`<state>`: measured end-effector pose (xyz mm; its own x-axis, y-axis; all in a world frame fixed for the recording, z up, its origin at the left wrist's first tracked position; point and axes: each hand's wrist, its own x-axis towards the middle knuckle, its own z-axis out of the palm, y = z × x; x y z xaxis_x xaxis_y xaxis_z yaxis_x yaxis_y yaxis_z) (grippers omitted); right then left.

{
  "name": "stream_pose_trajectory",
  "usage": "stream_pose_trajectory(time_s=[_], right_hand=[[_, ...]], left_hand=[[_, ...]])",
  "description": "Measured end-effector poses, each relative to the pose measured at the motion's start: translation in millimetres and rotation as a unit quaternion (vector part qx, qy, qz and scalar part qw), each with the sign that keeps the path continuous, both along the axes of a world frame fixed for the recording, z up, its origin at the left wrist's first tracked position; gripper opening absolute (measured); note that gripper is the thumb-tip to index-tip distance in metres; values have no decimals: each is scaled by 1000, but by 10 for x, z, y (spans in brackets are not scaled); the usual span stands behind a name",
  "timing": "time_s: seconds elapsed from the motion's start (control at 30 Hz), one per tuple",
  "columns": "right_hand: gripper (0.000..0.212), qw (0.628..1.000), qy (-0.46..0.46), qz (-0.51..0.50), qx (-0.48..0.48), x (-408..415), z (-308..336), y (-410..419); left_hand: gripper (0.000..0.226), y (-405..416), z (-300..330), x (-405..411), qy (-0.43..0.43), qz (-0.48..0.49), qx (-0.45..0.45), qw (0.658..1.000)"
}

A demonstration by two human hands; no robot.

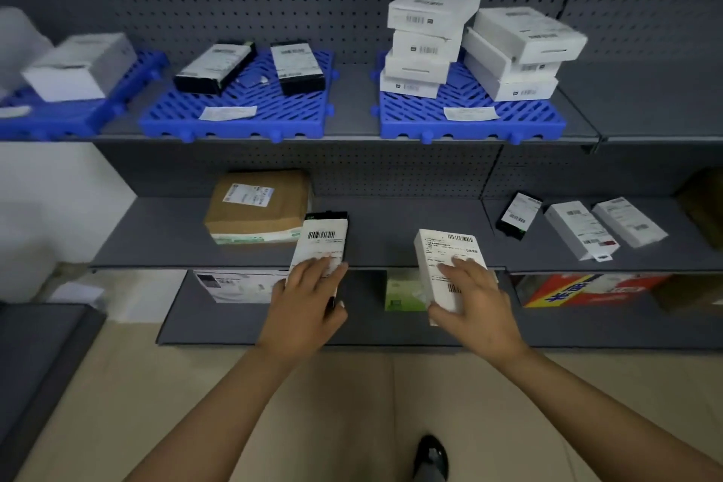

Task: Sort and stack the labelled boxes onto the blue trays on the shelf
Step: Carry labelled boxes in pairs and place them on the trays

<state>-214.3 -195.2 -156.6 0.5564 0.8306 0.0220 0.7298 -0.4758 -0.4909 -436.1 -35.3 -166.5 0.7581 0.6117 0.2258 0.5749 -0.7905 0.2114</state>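
While held out before the middle shelf's front edge (297, 267), left hand (303, 309) clasping a black box (323, 243) with white label, right hand (475, 303) clasping a white box (446, 262). Above, bare slats on the middle blue tray (250, 117); right blue tray (469, 121) stacked at back. Label print too blurred to read; far-left tray cut off.

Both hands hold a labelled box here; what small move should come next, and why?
Probably lift the left hand's black box to the middle blue tray, which already holds two black boxes. The right hand's white box would then suit the right blue tray, stacked with white boxes.
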Motion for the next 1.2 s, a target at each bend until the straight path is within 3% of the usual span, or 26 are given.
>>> stream_pose_trajectory(time_s=[0.1,0.27,0.47,0.57,0.83,1.07,1.2], right_hand=[[77,999,-16,14,44,-288,258,-108],[82,991,-22,34,125,-550,836,-211],[71,978,-38,34,204,-565,1465,-153],[75,972,-57,30,225,-445,1702,-33],[79,957,-132,36,256,268,2228,548],[86,960,-162,57,219,976,2595,1345],[73,966,-175,73,178,1290,2731,1818]], left_hand=[[59,-90,350,-325,-29,2,28,999],[57,-153,976,-628,-95,-5,72,993],[55,-139,1611,-631,-166,-24,128,978],[57,-22,1854,-520,-181,-19,134,974],[63,517,2365,133,-196,-1,142,970],[61,1022,2462,692,-185,18,141,973],[61,1260,2495,931,-180,33,140,973]])
